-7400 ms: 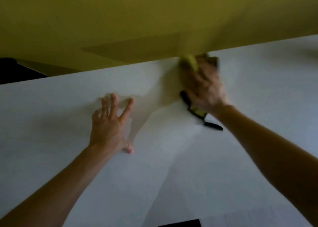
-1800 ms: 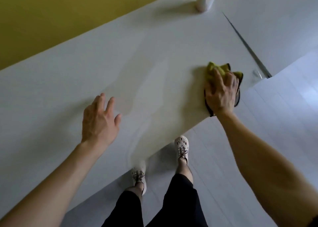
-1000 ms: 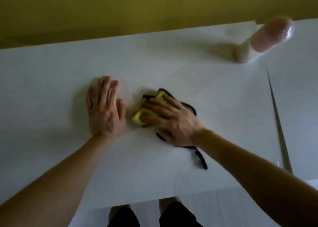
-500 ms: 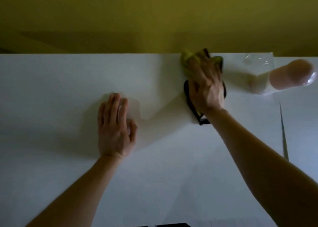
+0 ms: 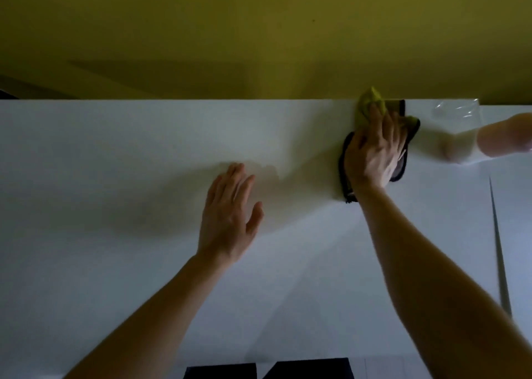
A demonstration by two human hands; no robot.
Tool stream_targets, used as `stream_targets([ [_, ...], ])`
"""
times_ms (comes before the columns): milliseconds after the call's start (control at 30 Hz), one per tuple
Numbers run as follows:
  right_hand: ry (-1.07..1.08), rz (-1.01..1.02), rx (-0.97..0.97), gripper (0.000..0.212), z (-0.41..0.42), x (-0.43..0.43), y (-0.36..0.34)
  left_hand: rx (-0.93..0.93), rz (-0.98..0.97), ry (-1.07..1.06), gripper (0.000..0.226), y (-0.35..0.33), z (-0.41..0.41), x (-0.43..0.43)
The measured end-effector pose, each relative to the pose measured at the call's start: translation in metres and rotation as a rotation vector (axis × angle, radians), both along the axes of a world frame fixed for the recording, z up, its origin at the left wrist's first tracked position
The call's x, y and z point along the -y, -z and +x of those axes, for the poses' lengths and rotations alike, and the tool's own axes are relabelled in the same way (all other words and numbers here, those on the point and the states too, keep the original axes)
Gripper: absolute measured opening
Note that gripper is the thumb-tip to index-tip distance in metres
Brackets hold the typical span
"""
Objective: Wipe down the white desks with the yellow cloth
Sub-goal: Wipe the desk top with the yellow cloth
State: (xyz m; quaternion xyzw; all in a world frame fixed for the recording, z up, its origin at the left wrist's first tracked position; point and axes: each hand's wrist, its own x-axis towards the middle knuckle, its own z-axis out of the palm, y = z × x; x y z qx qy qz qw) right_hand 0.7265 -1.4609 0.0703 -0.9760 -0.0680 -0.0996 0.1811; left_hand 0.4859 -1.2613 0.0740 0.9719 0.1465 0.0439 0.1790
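"two hands, how do they lie?"
"left hand palm down at the white desk's middle, fingers straight. right hand reaches far, fingers straight, pressing the yellow cloth at the desk's back edge, by the yellow wall."

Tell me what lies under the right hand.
The yellow cloth, dark-edged, lies under the right hand, pressed flat on the white desk. Its middle and the desk beneath are covered.

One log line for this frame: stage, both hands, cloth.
stage: wipe, far edge | right hand: fingers straight, pressing yellow cloth on white desk | left hand: flat on desk, holds nothing
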Motion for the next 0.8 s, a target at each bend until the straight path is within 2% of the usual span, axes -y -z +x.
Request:
stream_targets([
  [33, 0.053, -0.004, 0.023, 0.069, -0.013, -0.029, 0.001, -0.006, -0.003, -0.011, 0.057, -0.006, -0.008, -0.014],
  [67, 0.012, -0.005, 0.029, 0.074, -0.031, -0.068, 0.001, -0.008, 0.019, -0.048, 0.053, -0.01, -0.019, -0.029],
  [133, -0.269, 0.053, -0.035, 0.077, -0.078, -0.152, -0.004, -0.016, 0.08, -0.186, 0.049, -0.013, -0.045, -0.062],
  [200, -0.578, 0.069, -0.091, 0.071, -0.124, -0.225, -0.008, -0.066, 0.146, -0.295, 0.05, -0.011, -0.073, -0.087],
  [267, -0.832, 0.038, -0.128, 0.063, -0.142, -0.253, -0.01, -0.134, 0.196, -0.287, 0.056, -0.006, -0.096, -0.1],
  [333, -0.974, 0.012, -0.074, 0.062, -0.119, -0.235, -0.004, -0.164, 0.245, -0.221, 0.06, 0.002, -0.106, -0.103],
  [400, -0.91, 0.02, -0.018, 0.062, -0.078, -0.182, -0.001, -0.167, 0.276, -0.202, 0.062, 0.006, -0.108, -0.101],
  [533, -0.298, -0.016, -0.013, 0.061, -0.003, -0.045, -0.001, -0.177, 0.263, -0.22, 0.064, 0.008, -0.106, -0.097],
  [600, -0.033, -0.044, -0.021, 0.065, -0.015, -0.045, -0.002, -0.174, 0.263, -0.209, 0.063, 0.007, -0.107, -0.101],
  [633, 0.002, -0.052, -0.016, 0.07, -0.04, -0.068, -0.002, -0.173, 0.254, -0.192, 0.061, 0.004, -0.107, -0.106],
  [667, -0.066, -0.05, -0.022, 0.076, -0.074, -0.098, -0.003, -0.168, 0.237, -0.173, 0.058, 0.0, -0.106, -0.111],
  [700, -0.222, -0.02, -0.044, 0.08, -0.114, -0.131, -0.004, -0.151, 0.209, -0.158, 0.053, -0.005, -0.105, -0.117],
  [800, -0.815, 0.062, -0.18, 0.073, -0.228, -0.199, -0.007, -0.074, 0.129, -0.198, 0.04, -0.018, -0.109, -0.141],
])
